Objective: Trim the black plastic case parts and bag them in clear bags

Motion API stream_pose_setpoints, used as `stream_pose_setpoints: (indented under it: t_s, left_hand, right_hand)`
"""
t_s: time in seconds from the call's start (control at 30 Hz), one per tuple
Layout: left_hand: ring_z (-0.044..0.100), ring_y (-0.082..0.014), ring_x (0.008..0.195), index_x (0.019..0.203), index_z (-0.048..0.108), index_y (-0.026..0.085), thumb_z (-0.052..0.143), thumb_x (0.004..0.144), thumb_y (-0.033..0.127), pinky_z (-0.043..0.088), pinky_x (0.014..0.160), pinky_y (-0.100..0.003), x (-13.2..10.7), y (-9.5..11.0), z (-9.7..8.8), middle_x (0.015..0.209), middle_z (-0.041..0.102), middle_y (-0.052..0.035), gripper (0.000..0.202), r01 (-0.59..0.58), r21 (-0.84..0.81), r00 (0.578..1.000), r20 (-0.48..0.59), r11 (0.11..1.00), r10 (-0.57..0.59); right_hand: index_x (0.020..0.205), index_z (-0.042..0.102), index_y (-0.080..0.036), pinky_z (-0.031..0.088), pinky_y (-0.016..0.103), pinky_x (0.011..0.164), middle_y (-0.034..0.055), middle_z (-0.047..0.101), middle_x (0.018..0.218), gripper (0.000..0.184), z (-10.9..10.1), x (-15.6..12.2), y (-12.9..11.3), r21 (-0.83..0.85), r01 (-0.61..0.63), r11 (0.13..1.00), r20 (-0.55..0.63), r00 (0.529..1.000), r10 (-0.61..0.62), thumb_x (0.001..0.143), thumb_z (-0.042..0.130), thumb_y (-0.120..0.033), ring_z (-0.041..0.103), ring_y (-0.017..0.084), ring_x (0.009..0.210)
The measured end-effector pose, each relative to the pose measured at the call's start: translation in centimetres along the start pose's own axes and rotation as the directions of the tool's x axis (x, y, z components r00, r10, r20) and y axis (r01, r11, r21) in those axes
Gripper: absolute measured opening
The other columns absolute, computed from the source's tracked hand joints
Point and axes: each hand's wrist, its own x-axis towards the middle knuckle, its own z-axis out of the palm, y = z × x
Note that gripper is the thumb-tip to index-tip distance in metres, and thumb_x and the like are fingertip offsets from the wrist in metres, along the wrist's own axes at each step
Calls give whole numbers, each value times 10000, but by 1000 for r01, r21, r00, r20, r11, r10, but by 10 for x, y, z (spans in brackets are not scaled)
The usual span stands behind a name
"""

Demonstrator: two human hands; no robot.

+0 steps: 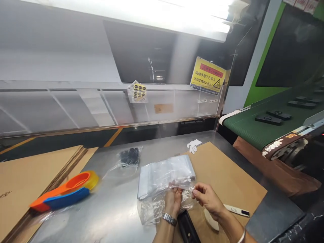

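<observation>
A stack of clear plastic bags (164, 173) lies on the metal table in front of me, its near edge loose and crumpled. My left hand (173, 200), with a metal watch at the wrist, is palm up at this edge. Its curled fingers hold the film and are partly covered by it. To its right, my right hand (206, 199) pinches the edge of a bag between thumb and fingers. Below the hands lies a long black part (187, 227). A cream-coloured object (211, 220) is partly hidden by my right forearm, beside a white marked strip (236, 210).
Under the right forearm lies a cardboard sheet (230, 175), with a white glove (194, 145) by its far corner. An orange and blue tape dispenser (68, 190) rests by stacked cardboard (32, 175) at left. Back right, a green conveyor (255, 130) carries black parts (268, 119).
</observation>
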Motion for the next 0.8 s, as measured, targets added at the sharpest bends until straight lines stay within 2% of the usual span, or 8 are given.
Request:
stream_pose_setpoints:
  t_s: [0.1,0.23,0.33,0.4,0.5,0.57,0.7,0.8]
  left_hand:
    - [555,-90,572,770,560,104,480,859,123,492,522,-221,-20,1,-13,675,573,12,121,37,22,998,-49,999,-36]
    - [606,-104,738,729,585,80,465,775,-59,510,707,-221,-56,4,-43,772,620,-52,189,25,114,1000,-12,993,-24]
    - [599,-107,772,856,601,94,575,776,69,486,683,-189,-80,2,-64,854,616,-58,88,-29,232,1000,9,972,27]
    - [586,-112,729,888,600,107,648,755,234,464,608,-183,-91,-2,-73,843,614,-51,190,-71,314,997,60,947,55]
    - [539,-115,613,790,616,98,698,687,371,409,511,-194,-99,-10,-76,702,603,-35,303,-133,418,977,208,899,48]
    - [498,-111,562,671,596,105,696,664,430,394,507,-206,-101,-13,-75,601,565,-11,340,-183,469,956,290,864,46]
    - [412,-92,468,550,489,146,565,745,507,356,485,-219,-102,-11,-79,489,473,29,417,-291,575,938,328,765,110]
    - [366,-99,410,544,473,163,502,787,500,308,431,-233,-104,-6,-85,459,455,26,417,-368,687,924,347,627,161]
  right_hand:
    - [750,491,-149,238,189,443,-15,493,636,378,-11,-14,4,52,-5,999,-54,999,8,745,562,-520,334,81,494]
    - [734,502,-146,286,209,501,-25,455,634,341,-9,-29,12,27,16,999,-54,998,-15,743,606,-470,375,103,560]
    - [700,511,-148,310,228,550,-35,436,617,263,3,-39,16,-47,41,998,-4,999,-41,766,599,-387,396,117,589]
    - [681,522,-150,308,237,567,-33,450,615,193,14,-46,19,-112,64,992,42,997,-59,772,589,-307,407,124,600]
    - [644,521,-159,300,246,592,-22,488,643,135,29,-55,23,-190,104,976,93,992,-88,759,567,-214,426,135,632]
    - [621,509,-162,302,246,600,-17,504,657,132,35,-57,27,-212,119,970,120,988,-94,736,569,-188,435,139,644]
    - [632,462,-168,328,222,530,-36,455,577,220,30,-50,38,-175,75,982,131,990,-53,745,579,-315,428,126,562]
    - [674,413,-180,336,222,520,-43,396,591,283,19,-44,44,-178,56,982,17,998,-54,806,498,-415,404,122,555]
